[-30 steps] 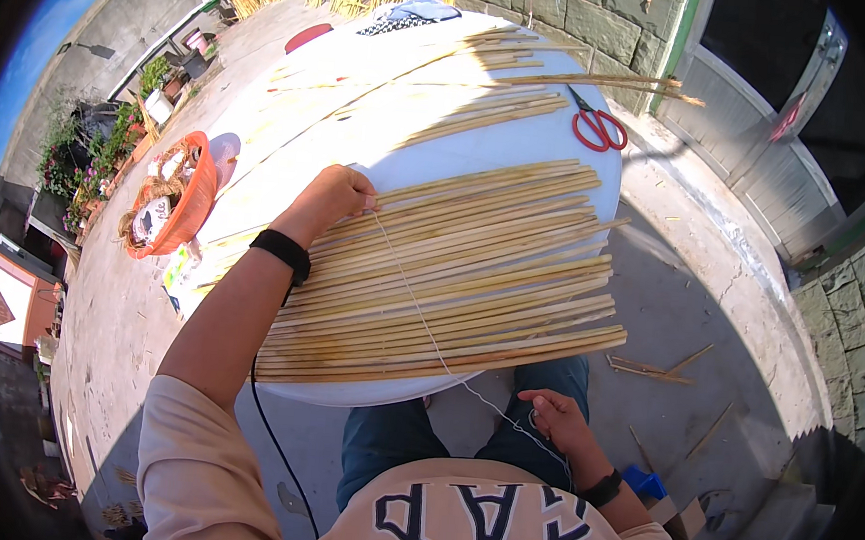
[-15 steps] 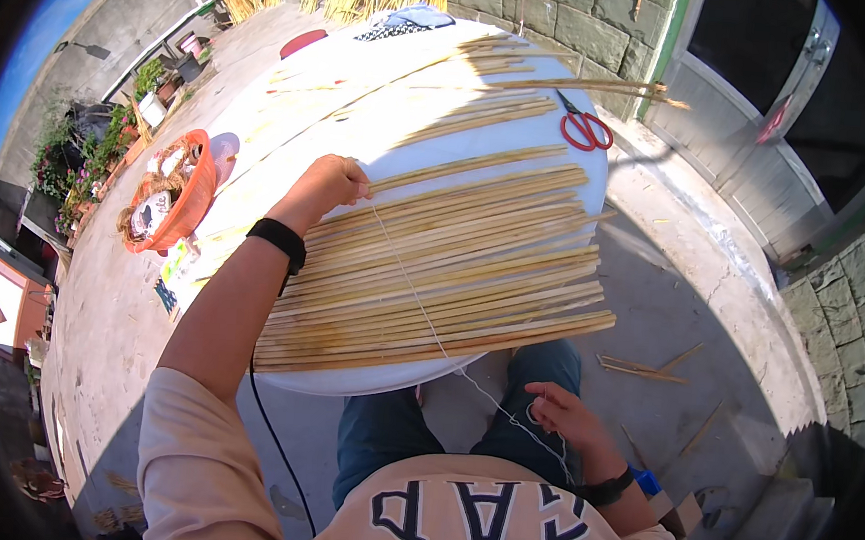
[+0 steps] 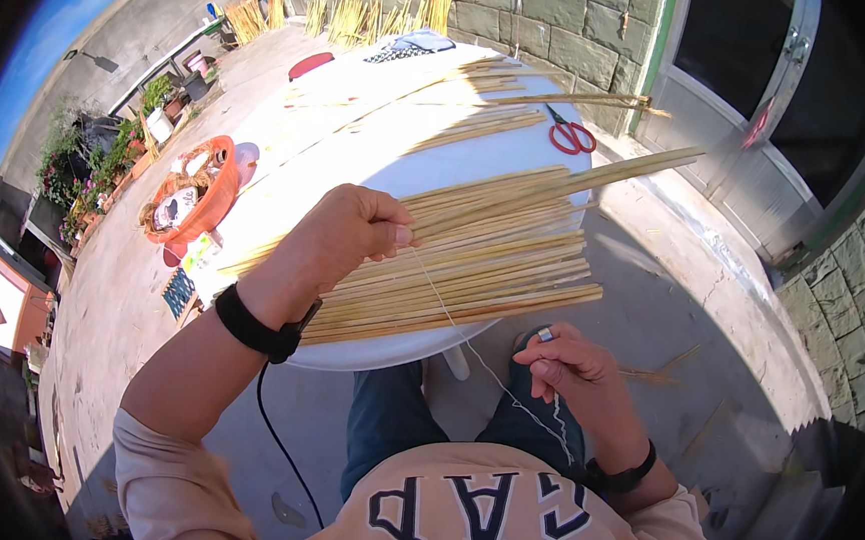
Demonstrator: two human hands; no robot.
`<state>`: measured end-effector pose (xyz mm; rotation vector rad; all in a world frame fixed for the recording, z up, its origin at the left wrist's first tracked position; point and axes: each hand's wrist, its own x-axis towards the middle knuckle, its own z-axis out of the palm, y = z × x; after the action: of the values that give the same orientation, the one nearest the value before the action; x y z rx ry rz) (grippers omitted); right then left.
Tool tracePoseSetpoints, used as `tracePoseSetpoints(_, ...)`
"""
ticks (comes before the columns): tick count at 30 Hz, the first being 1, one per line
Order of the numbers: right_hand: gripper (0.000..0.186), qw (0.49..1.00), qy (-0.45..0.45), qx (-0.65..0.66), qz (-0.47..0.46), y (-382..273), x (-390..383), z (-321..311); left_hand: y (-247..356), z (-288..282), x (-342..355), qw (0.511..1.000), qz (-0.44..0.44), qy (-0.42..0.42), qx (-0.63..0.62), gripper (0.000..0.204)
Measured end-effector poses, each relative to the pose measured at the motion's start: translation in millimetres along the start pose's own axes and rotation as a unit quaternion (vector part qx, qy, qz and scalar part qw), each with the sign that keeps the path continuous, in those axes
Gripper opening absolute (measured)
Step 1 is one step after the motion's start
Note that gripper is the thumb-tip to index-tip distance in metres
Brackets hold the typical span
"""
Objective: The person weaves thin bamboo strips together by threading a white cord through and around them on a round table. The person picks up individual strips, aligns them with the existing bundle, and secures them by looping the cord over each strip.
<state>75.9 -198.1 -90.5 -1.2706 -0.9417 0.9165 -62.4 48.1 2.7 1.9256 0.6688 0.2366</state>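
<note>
Many straw-coloured stalks (image 3: 514,251) lie side by side across the near part of a round white table (image 3: 549,178). Closed in a pinch, my left hand (image 3: 360,230) is over their left part. A pair of long stalks (image 3: 620,170) runs from its fingertips, slanting over the row and jutting beyond the table's right edge. A thin white string (image 3: 436,292) leads from the same fingertips across the stalks, hangs past the near edge and loops back up to my right hand (image 3: 580,381). That hand is closed on the string above my right thigh.
Red-handled scissors (image 3: 569,134) lie at the table's right edge, near more stalks (image 3: 477,131). A folded cloth (image 3: 413,46) is at the far edge. An orange basket (image 3: 219,190) stands at the left. A black cable (image 3: 285,440) hangs from my left wrist.
My left hand has come nearer and to the right; long stalks now stick out from it past the table's right edge. My right hand has risen slightly with the string.
</note>
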Motion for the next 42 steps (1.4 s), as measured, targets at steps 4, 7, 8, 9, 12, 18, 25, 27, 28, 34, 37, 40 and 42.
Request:
tracePoseSetpoints(4, 0.014, 0.994, 0.087, 0.048, -0.055, 5, 13, 25, 1, 50, -36, 0.999, 0.025, -0.008, 0.018, 0.012)
tracePoseSetpoints(7, 0.021, 0.974, 0.115, 0.183, -0.065, 26, 12, 39, -6, 81, -40, 0.995, 0.065, -0.007, 0.078, 0.011)
tracePoseSetpoints(8, 0.021, 0.975, 0.113, 0.181, -0.06, 29, 11, 44, -13, 92, -42, 0.989, 0.11, 0.015, 0.102, 0.01)
tracePoseSetpoints(9, 0.021, 0.967, 0.128, 0.206, -0.078, 30, 11, 49, -16, 97, -45, 0.989, 0.107, 0.016, 0.097, 0.01)
tracePoseSetpoints(12, 0.02, 0.953, 0.142, 0.253, -0.082, 34, 8, 52, -18, 110, -49, 0.98, 0.152, 0.036, 0.12, 0.012)
tracePoseSetpoints(18, 0.017, 0.931, 0.137, 0.332, -0.064, 34, 3, 46, -10, 116, -51, 0.977, 0.167, 0.031, 0.126, 0.012)
tracePoseSetpoints(25, 0.015, 0.922, 0.142, 0.355, -0.066, 29, 0, 39, -13, 109, -53, 0.995, 0.062, -0.077, -0.011, 0.015)
tracePoseSetpoints(27, 0.015, 0.921, 0.147, 0.356, -0.063, 30, -1, 38, -13, 111, -54, 0.995, 0.049, -0.083, -0.034, 0.015)
tracePoseSetpoints(28, 0.015, 0.921, 0.148, 0.356, -0.057, 31, 0, 38, -13, 112, -54, 0.996, 0.048, -0.074, -0.017, 0.015)
tracePoseSetpoints(34, 0.016, 0.926, 0.151, 0.342, -0.053, 35, 3, 34, -2, 117, -54, 0.998, 0.004, -0.048, 0.042, 0.013)
tracePoseSetpoints(37, 0.018, 0.936, 0.14, 0.319, -0.045, 36, 3, 33, -10, 114, -49, 0.999, 0.007, -0.021, 0.026, 0.012)
tracePoseSetpoints(40, 0.019, 0.953, 0.118, 0.277, 0.027, 38, -2, 28, -12, 107, -44, 1.0, 0.003, -0.008, -0.017, 0.012)
tracePoseSetpoints(42, 0.018, 0.966, 0.097, 0.237, 0.036, 36, -4, 27, -10, 105, -40, 0.999, -0.008, -0.013, -0.047, 0.012)
